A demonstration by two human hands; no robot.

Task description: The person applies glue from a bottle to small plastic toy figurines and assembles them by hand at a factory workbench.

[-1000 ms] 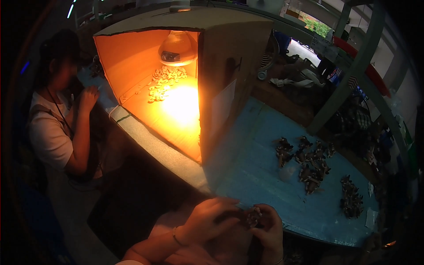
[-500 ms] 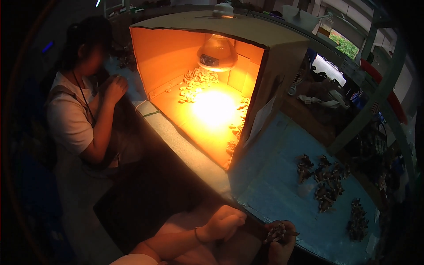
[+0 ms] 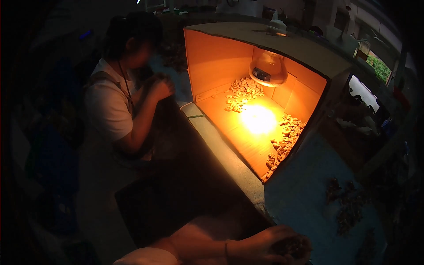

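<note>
My left hand (image 3: 267, 244), with a thin band at the wrist, reaches across from the lower edge, fingers curled and closed. It meets my right hand (image 3: 305, 250), which is mostly in shadow and partly hidden. Between them is a handful of small, dark, lumpy pieces (image 3: 289, 247), held in the right hand; their kind is too dim to make out. What the left fingers grip is hidden. Just beyond the hands stands an open-fronted box (image 3: 227, 66) lit by a hanging lamp (image 3: 268, 70). Small rounded pieces (image 3: 287, 134) lie inside it, in groups along the back and right side.
A co-worker (image 3: 117, 95) sits at the left with raised hands. A pale strip (image 3: 221, 141) runs along the table's front edge. On the blue table cover (image 3: 304, 176) at right lie clusters of small dark pieces (image 3: 349, 207). A dark surface (image 3: 176, 207) lies before me.
The view has turned left, shifting the box to the right in it. My left hand, earlier closed and apart, has come over to the pieces in my right hand. The picture is darker.
</note>
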